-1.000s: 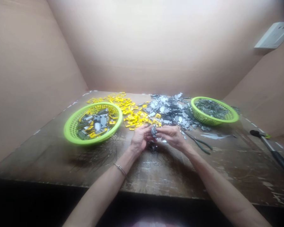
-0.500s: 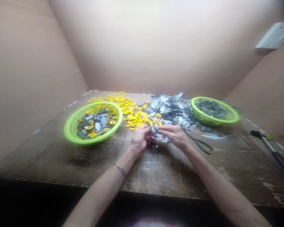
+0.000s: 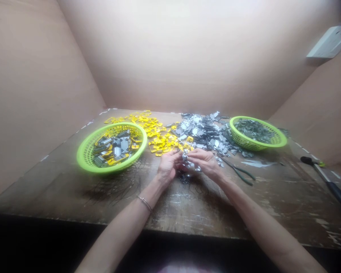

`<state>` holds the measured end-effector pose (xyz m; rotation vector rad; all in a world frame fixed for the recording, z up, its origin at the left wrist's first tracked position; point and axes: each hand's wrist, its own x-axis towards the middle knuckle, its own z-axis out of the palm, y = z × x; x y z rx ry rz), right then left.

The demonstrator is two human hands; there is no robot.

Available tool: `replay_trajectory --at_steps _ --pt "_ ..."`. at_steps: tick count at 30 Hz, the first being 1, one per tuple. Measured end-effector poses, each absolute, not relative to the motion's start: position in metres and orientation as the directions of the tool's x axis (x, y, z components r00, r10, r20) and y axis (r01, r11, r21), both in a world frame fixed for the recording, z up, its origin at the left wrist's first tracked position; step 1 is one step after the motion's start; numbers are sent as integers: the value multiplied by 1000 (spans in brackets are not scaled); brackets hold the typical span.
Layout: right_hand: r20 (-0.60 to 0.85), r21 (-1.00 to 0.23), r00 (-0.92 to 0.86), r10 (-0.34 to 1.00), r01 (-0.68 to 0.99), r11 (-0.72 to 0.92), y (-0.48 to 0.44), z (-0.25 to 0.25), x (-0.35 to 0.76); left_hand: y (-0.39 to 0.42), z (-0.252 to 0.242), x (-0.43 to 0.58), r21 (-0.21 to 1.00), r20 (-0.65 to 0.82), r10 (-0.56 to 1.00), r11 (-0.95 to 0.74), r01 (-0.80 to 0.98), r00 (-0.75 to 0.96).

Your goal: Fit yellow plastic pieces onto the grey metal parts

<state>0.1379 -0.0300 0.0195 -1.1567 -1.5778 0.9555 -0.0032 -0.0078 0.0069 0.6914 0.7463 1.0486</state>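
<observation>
My left hand (image 3: 169,165) is closed around a small silvery metal piece (image 3: 185,154) in front of the heaps. Against that same piece my right hand (image 3: 204,162) pinches from the other side, its fingertips together. The piece's exact kind is too blurred to make out, and fingers cover part of it. Just below the hands lie some small dark metal bits (image 3: 184,178). Beyond them are a heap of yellow frame-like parts (image 3: 161,144) and a heap of silvery-grey flat metal parts (image 3: 204,129).
To the left stands a green basket (image 3: 83,161) holding grey and yellow parts. Another green basket (image 3: 281,143) with small metal pieces is at the right. Green-handled pliers (image 3: 243,175) lie beside my right hand. A black-handled tool (image 3: 337,191) rests at the wooden table's (image 3: 184,218) right edge.
My right hand has shifted slightly left, closer to my left hand, over the metal piece. The left hand has stayed nearly still.
</observation>
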Motion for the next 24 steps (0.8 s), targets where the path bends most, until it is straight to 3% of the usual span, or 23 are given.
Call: replay_trajectory --at_steps 5,14,24 --pt "254 -939 -102 962 211 271 -33 24 135 -9 7 -4 796 -197 923 348 -495 331" --pt "363 -872 -54 930 333 360 -33 17 131 -10 9 -3 782 -190 924 347 -518 332" --pt "341 -919 -63 938 185 347 -33 22 132 -12 13 -2 795 -200 916 359 -490 347"
